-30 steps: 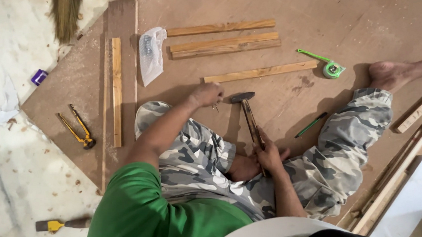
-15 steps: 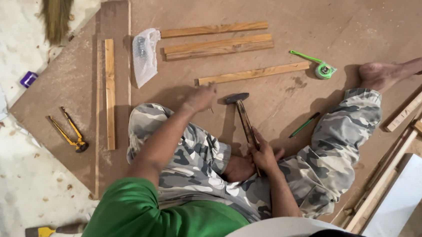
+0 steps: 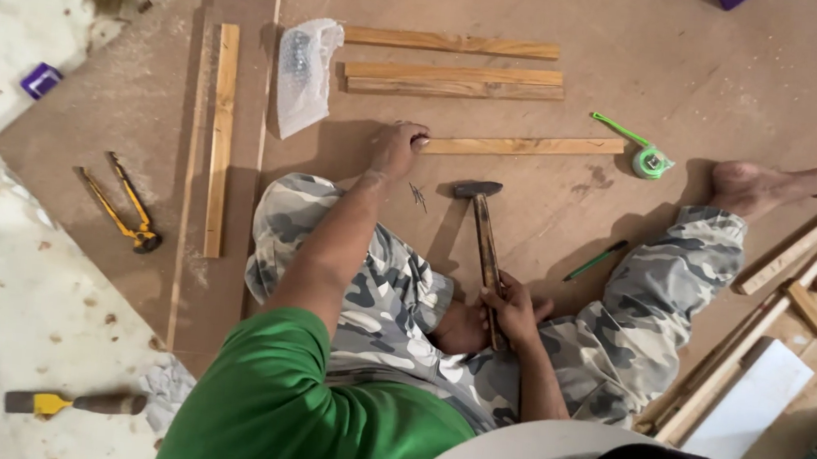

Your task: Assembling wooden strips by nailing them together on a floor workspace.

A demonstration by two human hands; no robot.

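Observation:
I sit on a brown board floor in camouflage trousers. My left hand [image 3: 396, 147] is stretched forward, its fingers resting on the left end of a thin wooden strip [image 3: 524, 146] that lies flat. My right hand [image 3: 511, 310] grips the wooden handle of a hammer [image 3: 482, 228] near my lap. The hammer's metal head rests on the board just below the strip. A few small nails [image 3: 418, 196] lie between my left hand and the hammer head.
Three more wooden strips [image 3: 454, 80] lie beyond, and one long strip [image 3: 221, 137] at left beside a plastic bag [image 3: 302, 71]. A green tape measure [image 3: 649, 161], green pencil [image 3: 595, 261], yellow pincers [image 3: 124, 207], a chisel [image 3: 74, 403] and stacked battens [image 3: 795, 260] lie around.
My left hand has slid forward onto the end of the thin strip. The hammer stays in my right hand with its head on the board. The view has tilted.

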